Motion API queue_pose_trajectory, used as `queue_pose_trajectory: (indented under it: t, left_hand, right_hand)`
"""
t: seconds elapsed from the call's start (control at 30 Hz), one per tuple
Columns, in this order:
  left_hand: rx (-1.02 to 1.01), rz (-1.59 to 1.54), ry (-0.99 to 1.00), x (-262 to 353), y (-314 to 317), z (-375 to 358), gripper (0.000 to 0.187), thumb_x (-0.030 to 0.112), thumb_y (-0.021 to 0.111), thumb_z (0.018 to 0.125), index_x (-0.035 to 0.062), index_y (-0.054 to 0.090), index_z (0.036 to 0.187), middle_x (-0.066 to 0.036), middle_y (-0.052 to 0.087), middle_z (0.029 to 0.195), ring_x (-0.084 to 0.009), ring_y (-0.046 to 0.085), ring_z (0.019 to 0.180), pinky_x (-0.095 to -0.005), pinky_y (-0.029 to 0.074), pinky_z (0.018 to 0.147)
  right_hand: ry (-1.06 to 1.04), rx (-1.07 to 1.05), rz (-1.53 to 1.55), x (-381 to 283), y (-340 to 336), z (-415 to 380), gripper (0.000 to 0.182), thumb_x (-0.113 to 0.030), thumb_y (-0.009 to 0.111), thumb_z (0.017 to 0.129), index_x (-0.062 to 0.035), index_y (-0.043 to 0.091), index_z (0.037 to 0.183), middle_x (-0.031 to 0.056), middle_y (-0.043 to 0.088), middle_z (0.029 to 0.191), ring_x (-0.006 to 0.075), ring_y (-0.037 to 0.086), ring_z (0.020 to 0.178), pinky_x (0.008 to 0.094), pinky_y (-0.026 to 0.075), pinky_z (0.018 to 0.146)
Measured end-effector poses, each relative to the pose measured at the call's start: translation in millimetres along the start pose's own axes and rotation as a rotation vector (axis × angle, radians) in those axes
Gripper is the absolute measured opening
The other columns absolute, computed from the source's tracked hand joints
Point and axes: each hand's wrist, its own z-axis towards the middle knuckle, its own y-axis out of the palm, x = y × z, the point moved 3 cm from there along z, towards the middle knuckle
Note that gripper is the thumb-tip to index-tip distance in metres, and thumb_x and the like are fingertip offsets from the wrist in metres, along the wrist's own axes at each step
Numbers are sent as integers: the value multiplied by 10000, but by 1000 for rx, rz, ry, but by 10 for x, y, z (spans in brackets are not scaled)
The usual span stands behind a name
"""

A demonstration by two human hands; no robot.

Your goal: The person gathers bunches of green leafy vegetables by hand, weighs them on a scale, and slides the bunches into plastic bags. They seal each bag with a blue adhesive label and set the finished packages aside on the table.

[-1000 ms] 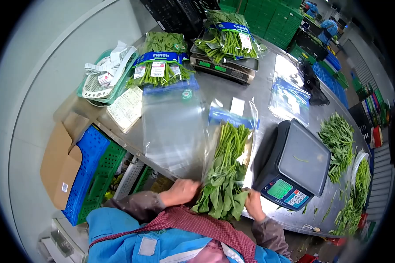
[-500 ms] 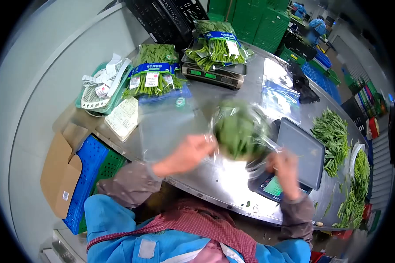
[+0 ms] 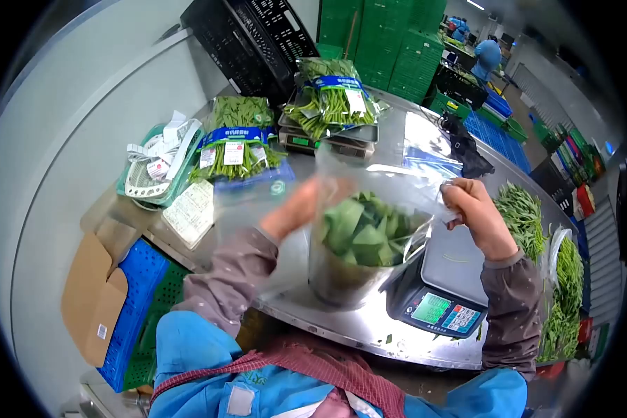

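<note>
A clear plastic bag (image 3: 341, 282) with green leaves (image 3: 369, 233) in it hangs upright in front of me. My right hand (image 3: 477, 214) pinches the upper right edge of the bag. At its upper left edge is my left hand (image 3: 303, 205), smeared by motion, its fingers closed on the film and partly behind it. Just right of the bag stands a digital scale (image 3: 439, 303) with a lit display and a bare grey pan. Flat clear bags (image 3: 258, 202) lie on the table under my left hand.
Packed bags of greens (image 3: 233, 139) lie at the left, and more (image 3: 334, 94) lie on a second scale (image 3: 327, 144). Loose greens (image 3: 522, 219) run along the right edge. A teal basket (image 3: 146, 174) holds labels. Black crates (image 3: 251, 42) stand behind; a person (image 3: 488, 56) works far off.
The bag of leaves has tipped upright, its mouth raised and leaves lower inside. My right hand has gone up and slightly right; my left hand has risen a little. The view has shifted.
</note>
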Motion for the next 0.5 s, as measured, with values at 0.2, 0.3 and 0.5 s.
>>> queue_pose_trajectory:
  t: [0.2, 0.3, 0.5]
  left_hand:
    - [-364, -119, -454, -1007, 14, -53, 385, 294, 401, 918, 7, 474, 1164, -82, 546, 1111, -170, 529, 983, -302, 429, 852]
    - [-350, -187, -483, -1082, 8, 25, 395, 298, 408, 916, 3, 469, 1171, -83, 542, 1119, -166, 527, 987, -298, 427, 856]
    - [-302, -241, -499, -1088, -112, 108, 416, 306, 420, 911, -4, 457, 1186, -83, 535, 1135, -158, 523, 994, -290, 423, 863]
  right_hand:
    - [-608, 197, -750, -636, 43, 146, 256, -84, 645, 664, -14, 599, 906, 27, 528, 585, 110, 494, 528, 244, 417, 508]
    - [-449, -296, -507, -712, 316, 213, 247, -4, 626, 685, 8, 624, 932, 28, 607, 689, 100, 529, 561, 231, 448, 552]
    - [-140, -747, -770, -651, 503, 214, 166, -97, 672, 676, -30, 665, 827, 61, 628, 646, 113, 568, 549, 257, 446, 517]
